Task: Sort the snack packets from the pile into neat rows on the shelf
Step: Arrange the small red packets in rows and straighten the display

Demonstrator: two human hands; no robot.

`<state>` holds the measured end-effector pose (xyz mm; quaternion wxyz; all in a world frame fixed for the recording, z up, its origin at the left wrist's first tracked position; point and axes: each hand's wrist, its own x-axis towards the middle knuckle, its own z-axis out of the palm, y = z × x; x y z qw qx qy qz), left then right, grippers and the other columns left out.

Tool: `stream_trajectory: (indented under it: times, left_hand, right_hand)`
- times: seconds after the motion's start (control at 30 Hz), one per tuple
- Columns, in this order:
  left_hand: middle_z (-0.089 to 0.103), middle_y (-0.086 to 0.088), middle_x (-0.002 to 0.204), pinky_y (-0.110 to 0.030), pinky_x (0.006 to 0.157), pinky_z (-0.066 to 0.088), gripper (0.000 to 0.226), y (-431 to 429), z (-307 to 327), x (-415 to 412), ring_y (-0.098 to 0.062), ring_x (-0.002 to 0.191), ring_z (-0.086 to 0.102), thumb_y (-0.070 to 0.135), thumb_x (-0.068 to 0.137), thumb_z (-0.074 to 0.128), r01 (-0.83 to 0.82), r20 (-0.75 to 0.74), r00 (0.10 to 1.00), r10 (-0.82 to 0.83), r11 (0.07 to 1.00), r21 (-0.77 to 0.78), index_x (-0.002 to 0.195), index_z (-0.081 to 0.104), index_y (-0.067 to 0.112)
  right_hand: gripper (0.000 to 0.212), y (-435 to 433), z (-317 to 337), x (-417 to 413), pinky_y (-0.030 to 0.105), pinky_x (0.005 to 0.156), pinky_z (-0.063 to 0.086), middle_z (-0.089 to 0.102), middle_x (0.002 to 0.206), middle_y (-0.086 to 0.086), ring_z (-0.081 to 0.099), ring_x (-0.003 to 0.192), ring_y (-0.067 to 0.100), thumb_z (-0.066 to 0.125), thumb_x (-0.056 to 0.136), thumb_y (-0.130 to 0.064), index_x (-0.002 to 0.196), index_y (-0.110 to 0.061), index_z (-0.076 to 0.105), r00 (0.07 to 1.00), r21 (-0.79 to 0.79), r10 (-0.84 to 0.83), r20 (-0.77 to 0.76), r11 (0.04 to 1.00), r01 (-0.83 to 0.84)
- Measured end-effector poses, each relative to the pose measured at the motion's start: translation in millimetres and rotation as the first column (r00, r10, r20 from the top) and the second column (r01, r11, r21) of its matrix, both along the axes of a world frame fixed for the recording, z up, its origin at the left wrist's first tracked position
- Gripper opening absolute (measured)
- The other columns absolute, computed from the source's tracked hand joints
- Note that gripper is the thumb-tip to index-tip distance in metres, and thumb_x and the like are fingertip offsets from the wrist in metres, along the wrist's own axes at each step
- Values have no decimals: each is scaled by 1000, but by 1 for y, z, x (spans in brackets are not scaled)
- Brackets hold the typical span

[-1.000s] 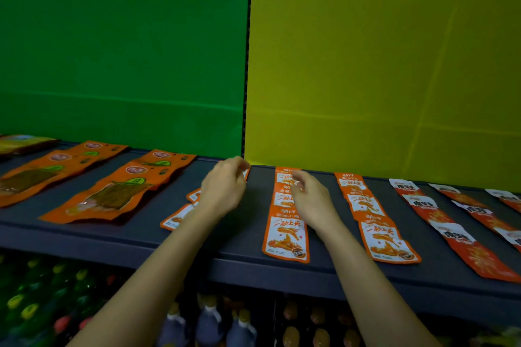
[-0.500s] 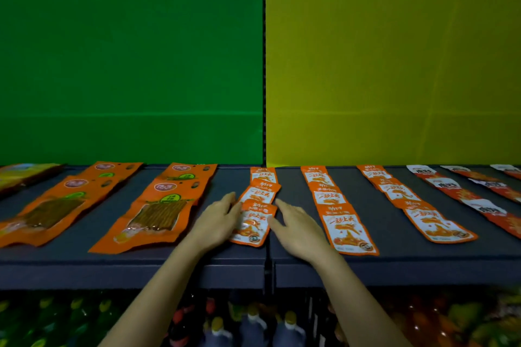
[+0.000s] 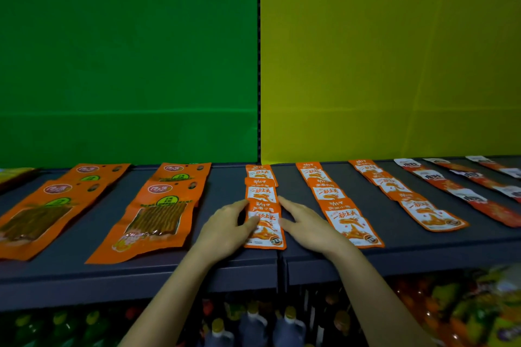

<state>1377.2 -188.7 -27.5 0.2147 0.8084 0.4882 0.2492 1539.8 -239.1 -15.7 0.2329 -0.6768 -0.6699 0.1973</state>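
Small orange-and-white snack packets lie in rows running front to back on the dark grey shelf (image 3: 231, 197). The middle row (image 3: 260, 191) has three overlapping packets. My left hand (image 3: 225, 229) lies flat against the left edge of its front packet (image 3: 266, 229), the thumb resting on the packet. My right hand (image 3: 306, 224) lies flat against its right edge, fingers spread. Neither hand grips anything. Two more rows of the same packets (image 3: 337, 200) (image 3: 406, 197) lie to the right.
Large orange packets (image 3: 160, 211) (image 3: 42, 211) lie in rows on the left. Red-and-white packets (image 3: 462, 191) run along the far right. Green and yellow panels back the shelf. Bottles (image 3: 253, 324) stand on the level below.
The camera view shifted left and closer. Both hands came forward from the back of the shelf. The loose middle packets now lie in one straight row between my hands.
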Motion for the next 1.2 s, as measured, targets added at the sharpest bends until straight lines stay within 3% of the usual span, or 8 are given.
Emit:
stream_trajectory:
  times: [0.37, 0.53, 0.67, 0.73, 0.83, 0.93, 1.2]
  left_hand:
    - [47, -2, 142, -30, 105, 38, 59, -3, 2, 4, -15, 128, 45, 43, 91, 49, 9, -58, 998, -6, 998, 58, 142, 36, 17]
    - [55, -5, 129, -22, 84, 41, 43, 3, 13, 12, -11, 103, 53, 34, 93, 50, -35, 78, 996, 39, 998, -56, 130, 45, 12]
    - [57, -11, 124, -31, 84, 46, 37, 26, 15, 27, -21, 106, 58, 32, 95, 45, -99, 59, 992, 108, 986, -131, 123, 45, 7]
    - [57, -13, 124, -32, 87, 46, 37, 40, 15, 35, -26, 109, 57, 32, 96, 41, -137, 38, 989, 144, 980, -148, 123, 44, 7]
    - [56, -15, 125, -39, 95, 46, 39, 55, 12, 44, -28, 111, 56, 33, 96, 36, -173, -53, 984, 169, 981, -86, 122, 44, 6]
    - [57, -12, 124, -37, 93, 42, 37, 62, 8, 49, -27, 112, 55, 35, 96, 35, -165, -140, 977, 163, 986, -3, 118, 47, 7]
    - [53, -10, 132, -38, 103, 34, 40, 71, 2, 51, -25, 121, 49, 36, 97, 33, -137, -196, 970, 146, 989, 59, 126, 43, 11]
  right_hand:
    - [47, -4, 7, 1, 32, 106, 38, 41, 147, -1, 43, 130, 18, 37, 99, -25, 145, -31, 29, 990, 12, -16, -142, 1000, 18]
    - [45, 10, 17, 0, 19, 86, 35, 42, 146, 5, 46, 128, 19, 33, 101, -22, 145, -14, 30, 963, -34, -106, -249, 994, 100]
    - [47, 40, 13, -3, 34, 105, 39, 37, 148, 11, 42, 132, 27, 34, 100, -23, 144, -6, 28, 970, -44, -180, -164, 984, 175]
    - [47, 53, 11, -3, 43, 106, 37, 39, 147, 14, 42, 131, 30, 35, 99, -22, 141, -4, 30, 970, -27, -206, -132, 979, 204]
    - [50, 66, 8, -3, 41, 108, 35, 38, 148, 13, 39, 133, 30, 34, 98, -24, 144, -5, 26, 969, -8, -236, -69, 972, 236]
    - [50, 75, 5, -1, 37, 108, 31, 37, 149, 11, 35, 136, 28, 33, 100, -28, 144, -5, 27, 966, 38, -259, 12, 965, 258]
    - [40, 89, -4, 0, 38, 105, 36, 55, 133, 6, 49, 124, 25, 38, 97, -32, 132, -13, 43, 963, 114, -261, 73, 961, 252]
